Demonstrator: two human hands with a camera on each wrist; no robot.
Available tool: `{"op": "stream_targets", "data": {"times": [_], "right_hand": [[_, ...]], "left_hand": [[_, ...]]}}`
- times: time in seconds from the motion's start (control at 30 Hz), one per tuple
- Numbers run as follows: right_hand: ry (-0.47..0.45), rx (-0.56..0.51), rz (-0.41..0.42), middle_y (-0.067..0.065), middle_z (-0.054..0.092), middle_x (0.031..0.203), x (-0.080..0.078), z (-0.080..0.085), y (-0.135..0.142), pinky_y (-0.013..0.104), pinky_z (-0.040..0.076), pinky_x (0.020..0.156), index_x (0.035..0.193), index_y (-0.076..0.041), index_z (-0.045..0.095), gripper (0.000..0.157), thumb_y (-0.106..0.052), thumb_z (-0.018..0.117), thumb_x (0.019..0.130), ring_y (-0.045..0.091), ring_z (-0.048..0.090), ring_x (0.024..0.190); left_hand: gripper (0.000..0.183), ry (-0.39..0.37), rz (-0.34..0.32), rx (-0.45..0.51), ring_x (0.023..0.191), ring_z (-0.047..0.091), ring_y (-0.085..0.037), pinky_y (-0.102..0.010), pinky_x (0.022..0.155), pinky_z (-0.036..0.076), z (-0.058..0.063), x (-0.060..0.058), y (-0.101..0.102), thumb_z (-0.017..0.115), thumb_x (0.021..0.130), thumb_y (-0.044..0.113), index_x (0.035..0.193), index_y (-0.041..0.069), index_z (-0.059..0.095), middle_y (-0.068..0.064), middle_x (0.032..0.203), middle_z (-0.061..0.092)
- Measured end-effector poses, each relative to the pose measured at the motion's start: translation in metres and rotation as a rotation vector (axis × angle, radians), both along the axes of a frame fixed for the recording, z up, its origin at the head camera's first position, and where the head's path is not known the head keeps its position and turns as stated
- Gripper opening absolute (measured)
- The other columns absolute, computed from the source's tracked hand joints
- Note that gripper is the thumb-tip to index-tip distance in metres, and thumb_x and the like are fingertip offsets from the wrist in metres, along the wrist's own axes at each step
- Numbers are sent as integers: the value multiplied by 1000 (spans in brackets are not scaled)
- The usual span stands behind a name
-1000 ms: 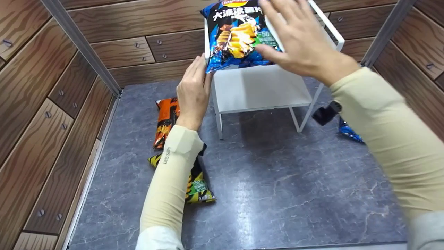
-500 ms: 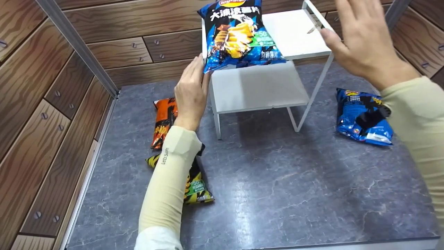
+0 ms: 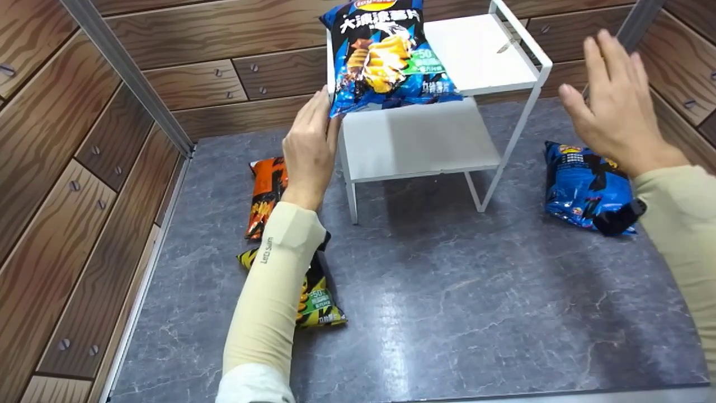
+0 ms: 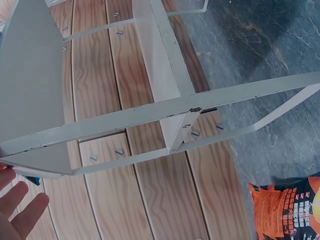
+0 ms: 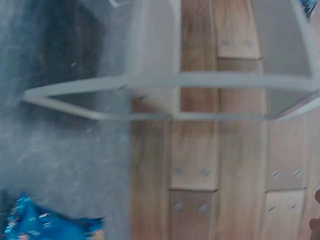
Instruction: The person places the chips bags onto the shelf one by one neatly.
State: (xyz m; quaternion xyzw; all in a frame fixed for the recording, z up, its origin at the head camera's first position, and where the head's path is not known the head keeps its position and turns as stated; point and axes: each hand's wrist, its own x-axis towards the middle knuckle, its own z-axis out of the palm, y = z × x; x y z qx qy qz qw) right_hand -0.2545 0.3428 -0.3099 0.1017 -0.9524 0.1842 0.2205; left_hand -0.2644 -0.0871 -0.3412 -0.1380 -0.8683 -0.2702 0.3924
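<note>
A blue-and-black bag of potato chips (image 3: 386,53) lies on the left part of a white two-tier shelf's top (image 3: 481,50). My left hand (image 3: 307,143) is at the shelf's left side, with its fingers extended up beside the bag's lower left corner. In the left wrist view, the fingertips (image 4: 30,215) are close to the shelf frame (image 4: 115,117); whether they press on it I cannot tell. My right hand (image 3: 621,106) is in the air right of the shelf, fingers spread and holding nothing.
A blue chip bag (image 3: 584,182) lies on the grey floor (image 3: 447,313) at the right. An orange bag (image 3: 265,193) and a yellow-black bag (image 3: 321,296) lie at the left, partly behind my left arm. Wood-patterned walls (image 3: 184,28) surround the area.
My right hand has left the chip bag on the shelf top and moved right and slightly down. The left hand has stayed at the shelf's left side.
</note>
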Motion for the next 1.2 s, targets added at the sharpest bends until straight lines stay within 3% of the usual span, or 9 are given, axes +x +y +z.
{"op": "stream_targets", "data": {"times": [0.33,0.6,0.87,1.0,1.2], "right_hand": [[-238,2,-114,19,-13,165,3,-79,37,59,-15,120,158,-1,-1,80,-48,33,103,43,-9,153],[-330,16,-170,27,-13,163,11,-138,53,68,-17,115,156,5,-2,88,-51,39,101,47,-11,150],[-447,-16,-240,30,-16,161,18,-175,63,76,-15,109,157,2,-5,103,-61,48,95,51,-14,148],[-539,-32,-282,31,-19,160,24,-191,64,85,-8,102,156,1,-7,116,-71,53,88,57,-14,145],[-622,-59,-257,33,-25,157,27,-205,58,89,-2,96,157,-5,-10,124,-76,58,82,64,-18,139]], "left_hand": [[47,15,-4,7,129,58,-20,-35,106,49,0,-1,0,51,103,37,139,9,58,-7,138,62],[48,7,-2,-5,129,59,-22,-36,106,49,-1,0,0,50,103,37,140,8,57,-9,138,62],[46,17,6,2,128,59,-21,-36,105,50,-2,0,0,50,103,36,139,8,58,-9,136,63],[46,20,15,-7,127,59,-20,-37,104,51,-2,0,0,51,103,36,139,9,58,-8,136,64],[46,16,20,-10,127,60,-20,-37,104,51,-2,-1,0,50,103,36,140,9,57,-7,136,64]]}}
